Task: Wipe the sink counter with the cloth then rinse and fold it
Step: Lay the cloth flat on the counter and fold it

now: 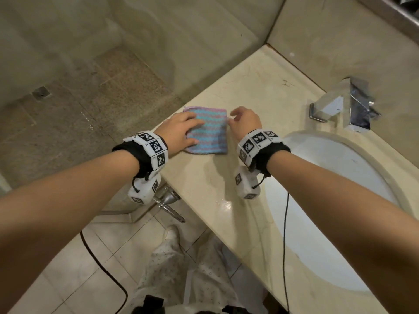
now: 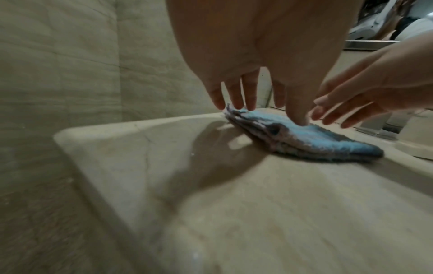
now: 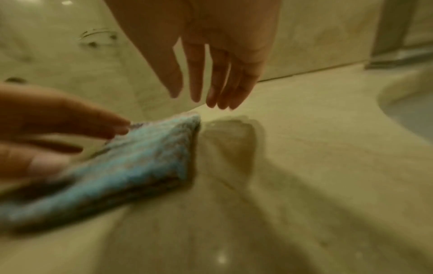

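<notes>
With my left hand (image 1: 181,132) lying flat, fingers straight and pressing the cloth (image 1: 207,132) down, the fold is pinned from its left side. My right hand (image 1: 246,122) hangs slack and holds nothing, just off the cloth's right edge; whether a fingertip grazes that edge I cannot tell. The cloth sits folded in layers on the counter (image 1: 260,91), left of the sink (image 1: 340,200), looking nearly square. I judge the left is nearer for any last smoothing.

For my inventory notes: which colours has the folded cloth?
The cloth has light blue and pink-purple stripes, clearest in the head view.
</notes>
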